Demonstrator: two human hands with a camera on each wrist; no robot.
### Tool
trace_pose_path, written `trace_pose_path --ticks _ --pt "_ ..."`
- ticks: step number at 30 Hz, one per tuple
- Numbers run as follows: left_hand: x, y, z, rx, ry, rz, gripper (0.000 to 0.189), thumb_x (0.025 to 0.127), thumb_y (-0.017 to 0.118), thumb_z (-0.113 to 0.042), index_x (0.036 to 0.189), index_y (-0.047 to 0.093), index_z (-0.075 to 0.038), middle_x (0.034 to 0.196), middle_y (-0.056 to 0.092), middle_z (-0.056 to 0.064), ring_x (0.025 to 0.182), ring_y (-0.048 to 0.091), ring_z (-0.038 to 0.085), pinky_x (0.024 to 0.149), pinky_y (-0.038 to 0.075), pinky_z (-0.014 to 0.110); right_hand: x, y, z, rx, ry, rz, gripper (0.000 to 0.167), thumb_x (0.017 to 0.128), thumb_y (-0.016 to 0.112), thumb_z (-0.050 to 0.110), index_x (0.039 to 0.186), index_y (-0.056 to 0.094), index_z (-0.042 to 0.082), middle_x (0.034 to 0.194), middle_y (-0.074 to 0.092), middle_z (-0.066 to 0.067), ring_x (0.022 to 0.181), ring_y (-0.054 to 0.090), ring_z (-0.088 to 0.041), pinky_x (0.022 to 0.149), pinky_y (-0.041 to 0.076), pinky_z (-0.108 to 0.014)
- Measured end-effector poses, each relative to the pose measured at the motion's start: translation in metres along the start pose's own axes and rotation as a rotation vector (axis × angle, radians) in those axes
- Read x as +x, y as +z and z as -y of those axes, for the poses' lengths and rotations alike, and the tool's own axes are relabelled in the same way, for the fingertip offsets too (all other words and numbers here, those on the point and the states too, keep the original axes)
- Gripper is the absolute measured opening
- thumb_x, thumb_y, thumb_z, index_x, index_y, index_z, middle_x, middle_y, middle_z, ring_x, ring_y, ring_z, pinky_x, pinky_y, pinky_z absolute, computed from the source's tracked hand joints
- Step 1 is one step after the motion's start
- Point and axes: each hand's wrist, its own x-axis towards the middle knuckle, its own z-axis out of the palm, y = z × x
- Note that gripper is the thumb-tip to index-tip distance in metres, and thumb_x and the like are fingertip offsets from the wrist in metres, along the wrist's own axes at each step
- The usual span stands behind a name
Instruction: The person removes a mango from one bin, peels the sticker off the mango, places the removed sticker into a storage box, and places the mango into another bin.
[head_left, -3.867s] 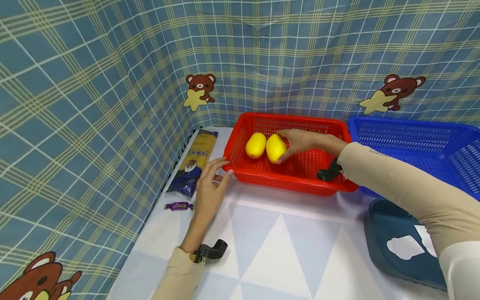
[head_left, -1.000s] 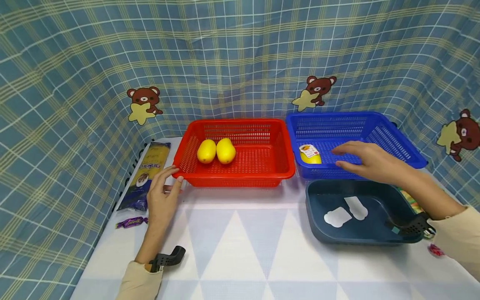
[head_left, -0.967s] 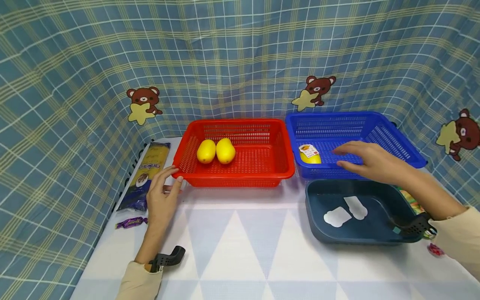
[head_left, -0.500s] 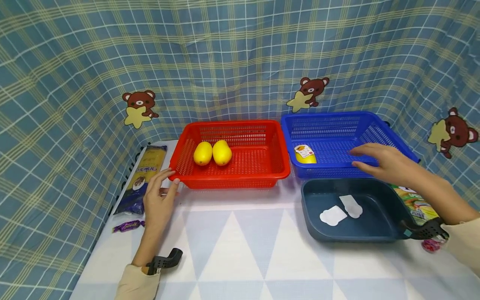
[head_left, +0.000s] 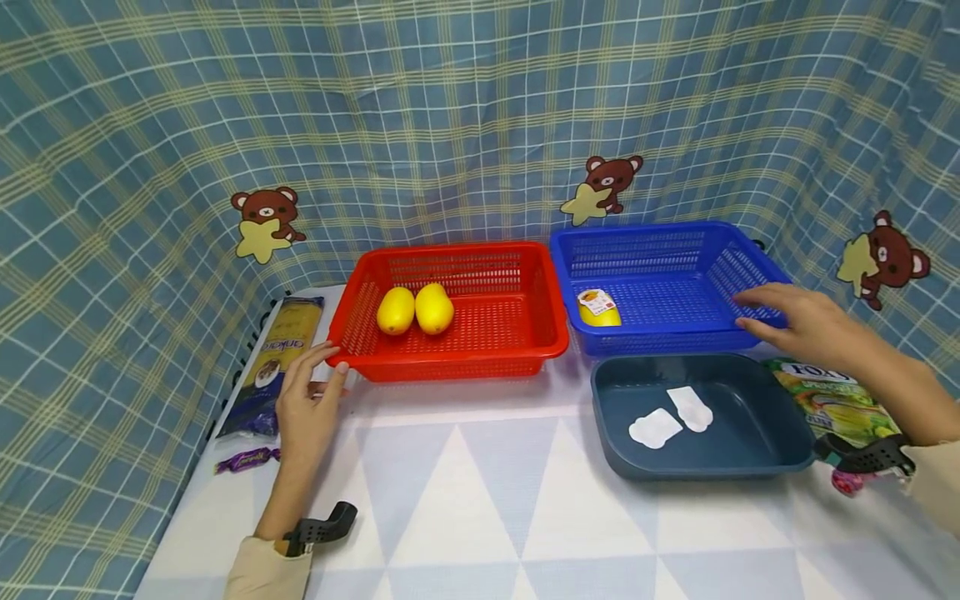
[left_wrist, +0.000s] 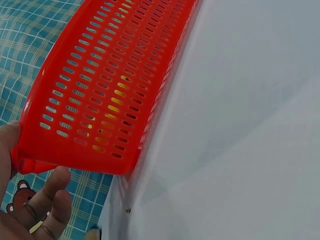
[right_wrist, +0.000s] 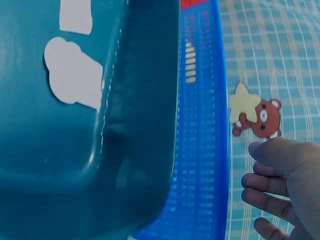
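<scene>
My left hand (head_left: pixel 307 402) is at the front left corner of the red basket (head_left: pixel 457 364), its thumb and fingers around the corner of the rim. In the left wrist view the thumb meets the red rim (left_wrist: pixel 21 150), and curled fingers show below it. Two smooth, oval yellow fruits (head_left: pixel 433 309) lie side by side in the left part of that basket. My right hand (head_left: pixel 806 321) is over the front right side of the blue basket (head_left: pixel 667 342), fingers apart and slightly bent, holding nothing. A yellow fruit with a white label (head_left: pixel 600 312) lies in the blue basket's left front corner.
In front of the blue basket stands a dark teal tub (head_left: pixel 697 475) with two white paper cutouts. A green Fox's packet (head_left: pixel 840 404) and a pink-wrapped candy (head_left: pixel 847 481) are right of it. A pasta packet (head_left: pixel 273 362) and a purple-wrapped candy (head_left: pixel 247 459) lie at left.
About four seconds ago my right hand held the right-hand yellow fruit in the red basket. It has let go and moved right, past the blue basket's middle. My left hand stays at the corner.
</scene>
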Motion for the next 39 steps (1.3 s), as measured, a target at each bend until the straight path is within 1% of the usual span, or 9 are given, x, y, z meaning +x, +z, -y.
trace_pose_path --ticks 7,11,19,23,27,30,34,36,39 --pt "-0.001 0.0 -0.001 -0.005 -0.011 0.01 0.035 0.097 0.068 -0.027 0.131 0.065 -0.018 0.139 0.053 -0.009 0.072 0.063 0.009 0.066 0.05 0.011 -0.008 -0.003 -0.015 -0.013 0.064 0.005 0.042 0.091 0.073 0.011 0.125 0.061 -0.01 0.119 0.06 -0.033 0.113 0.053 -0.053 0.084 0.044 -0.07" --pt "-0.001 -0.001 -0.001 -0.019 -0.006 0.01 0.035 0.097 0.068 -0.026 0.13 0.066 -0.017 0.138 0.053 -0.008 0.07 0.064 0.009 0.064 0.051 0.012 -0.011 -0.004 -0.025 -0.056 0.05 -0.001 0.042 0.09 0.074 0.012 0.123 0.061 -0.011 0.119 0.059 -0.036 0.11 0.054 -0.055 0.083 0.044 -0.07" --pt "-0.002 -0.002 0.001 -0.022 -0.021 0.014 0.036 0.097 0.068 -0.028 0.131 0.065 -0.018 0.139 0.052 -0.009 0.073 0.067 0.025 0.064 0.051 0.012 -0.019 -0.005 -0.046 -0.12 0.076 -0.044 0.043 0.09 0.074 0.016 0.12 0.062 -0.012 0.118 0.058 -0.038 0.106 0.055 -0.055 0.077 0.047 -0.068" --pt "-0.002 -0.001 0.001 -0.02 -0.016 0.014 0.036 0.097 0.068 -0.029 0.131 0.065 -0.018 0.139 0.052 -0.008 0.073 0.067 0.027 0.063 0.051 0.012 -0.026 -0.005 -0.057 -0.117 0.147 -0.028 0.048 0.094 0.071 0.023 0.122 0.059 -0.013 0.126 0.052 -0.04 0.111 0.048 -0.06 0.082 0.039 -0.075" --pt "-0.002 -0.002 0.0 -0.018 -0.012 0.014 0.037 0.097 0.068 -0.029 0.132 0.065 -0.018 0.139 0.053 -0.007 0.073 0.068 0.026 0.063 0.051 0.012 -0.027 -0.006 -0.063 -0.111 0.239 0.049 0.059 0.101 0.06 0.035 0.129 0.053 -0.016 0.135 0.041 -0.043 0.117 0.038 -0.065 0.088 0.028 -0.081" --pt "-0.002 -0.003 -0.003 0.019 -0.001 0.019 0.038 0.097 0.067 -0.029 0.133 0.064 -0.018 0.141 0.052 -0.005 0.078 0.067 0.023 0.068 0.05 0.013 -0.027 -0.007 -0.065 -0.067 0.301 0.096 0.066 0.103 0.055 0.04 0.134 0.047 -0.018 0.138 0.036 -0.046 0.12 0.034 -0.067 0.091 0.026 -0.081" --pt "0.002 -0.004 -0.01 0.084 0.069 0.0 0.042 0.096 0.068 -0.026 0.136 0.061 -0.014 0.144 0.05 0.003 0.098 0.061 0.027 0.085 0.047 0.033 -0.031 -0.007 -0.065 -0.015 0.363 0.135 0.071 0.104 0.052 0.044 0.139 0.041 -0.017 0.14 0.032 -0.047 0.117 0.034 -0.07 0.089 0.031 -0.079" --pt "0.004 -0.005 -0.016 0.109 0.103 -0.024 0.044 0.094 0.07 -0.024 0.135 0.06 -0.012 0.143 0.051 0.006 0.105 0.055 0.029 0.086 0.042 0.044 -0.033 -0.007 -0.065 -0.012 0.375 0.151 0.072 0.104 0.051 0.044 0.141 0.039 -0.016 0.14 0.031 -0.047 0.116 0.035 -0.071 0.087 0.033 -0.078" --pt "0.006 -0.006 -0.034 0.128 0.151 -0.039 0.046 0.091 0.074 -0.024 0.133 0.062 -0.01 0.137 0.055 0.008 0.111 0.05 0.032 0.091 0.038 0.05 -0.033 -0.005 -0.064 -0.002 0.376 0.146 0.071 0.104 0.052 0.043 0.141 0.039 -0.016 0.14 0.031 -0.047 0.116 0.035 -0.071 0.087 0.033 -0.079"
